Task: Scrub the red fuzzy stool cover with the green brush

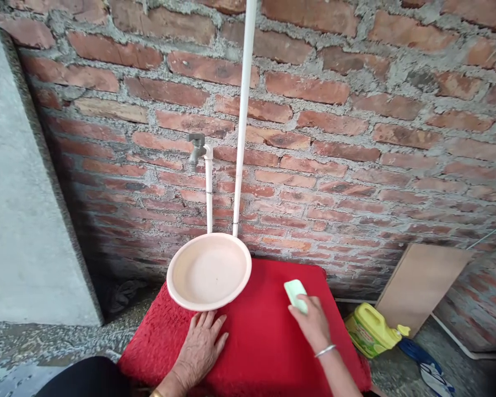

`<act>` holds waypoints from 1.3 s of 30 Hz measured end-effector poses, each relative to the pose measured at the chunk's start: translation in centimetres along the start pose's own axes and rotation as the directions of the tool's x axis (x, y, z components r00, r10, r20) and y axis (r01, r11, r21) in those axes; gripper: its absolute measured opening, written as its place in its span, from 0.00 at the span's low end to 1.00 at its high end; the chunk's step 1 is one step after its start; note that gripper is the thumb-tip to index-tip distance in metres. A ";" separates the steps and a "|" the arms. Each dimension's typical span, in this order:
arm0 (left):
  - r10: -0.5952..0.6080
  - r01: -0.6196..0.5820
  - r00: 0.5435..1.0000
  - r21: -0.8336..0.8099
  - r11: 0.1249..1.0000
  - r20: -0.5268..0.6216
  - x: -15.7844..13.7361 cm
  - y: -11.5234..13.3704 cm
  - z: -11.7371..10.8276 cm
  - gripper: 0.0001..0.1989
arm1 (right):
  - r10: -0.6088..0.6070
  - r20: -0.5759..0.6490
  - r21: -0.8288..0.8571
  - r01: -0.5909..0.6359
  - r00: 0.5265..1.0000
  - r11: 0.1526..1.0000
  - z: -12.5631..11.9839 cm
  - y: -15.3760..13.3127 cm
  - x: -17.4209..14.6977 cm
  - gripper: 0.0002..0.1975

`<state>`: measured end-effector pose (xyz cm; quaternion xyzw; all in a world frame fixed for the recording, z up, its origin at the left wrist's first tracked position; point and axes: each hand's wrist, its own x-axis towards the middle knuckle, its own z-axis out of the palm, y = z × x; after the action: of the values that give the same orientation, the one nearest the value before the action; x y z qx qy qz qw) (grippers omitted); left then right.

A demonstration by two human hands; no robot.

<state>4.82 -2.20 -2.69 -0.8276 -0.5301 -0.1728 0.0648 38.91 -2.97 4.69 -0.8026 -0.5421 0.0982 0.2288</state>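
Note:
My right hand (312,321) is closed around a pale green bar (296,292) that looks like soap, held over the right side of a red cloth (268,342). Part of the bar is hidden by my fingers. Flat on the cloth lies my left hand (202,344), fingers spread, with its fingertips at the near rim of a pale pink basin (215,270). The basin sits at the far left of the cloth-covered surface, and only a small dark speck shows inside it. One side of the cloth is fluffy, while the rest looks smooth.
A brick wall (330,138) rises behind, with a tap (196,149) on a white pipe above the basin. A yellow jug (372,331), a brown board (417,281) and slippers (432,372) are at the right. A grey slab (33,193) stands at the left.

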 end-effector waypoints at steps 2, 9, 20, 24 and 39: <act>0.001 -0.001 1.000 0.001 1.000 0.002 0.0 -0.2 0.0 0.17 | -0.181 0.043 0.041 0.180 0.982 0.983 2.1 -3.3 -1.2 0.15; -0.002 0.002 1.000 0.001 1.000 0.014 0.0 -0.3 0.1 0.17 | -0.195 0.109 0.004 0.195 0.975 0.981 2.4 -3.6 -1.5 0.16; -0.035 0.034 0.995 0.013 0.999 0.098 0.6 1.0 -1.0 0.18 | 0.317 -0.130 -0.085 -0.329 0.939 0.940 -7.8 13.0 -1.9 0.25; -0.030 0.026 0.993 0.035 0.999 0.116 0.7 1.2 -1.5 0.18 | 0.297 -0.136 -0.070 -0.308 0.945 0.949 -6.9 10.6 -3.3 0.25; -0.010 0.011 0.999 -0.061 0.998 0.031 0.6 0.5 -1.4 0.16 | -0.250 0.116 -0.021 0.255 0.961 0.967 2.5 -6.6 -8.4 0.14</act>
<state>5.14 -2.35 -1.11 -0.8290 -0.5298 -0.1765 0.0304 29.17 -7.94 4.87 -0.7241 -0.6537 0.1034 0.1940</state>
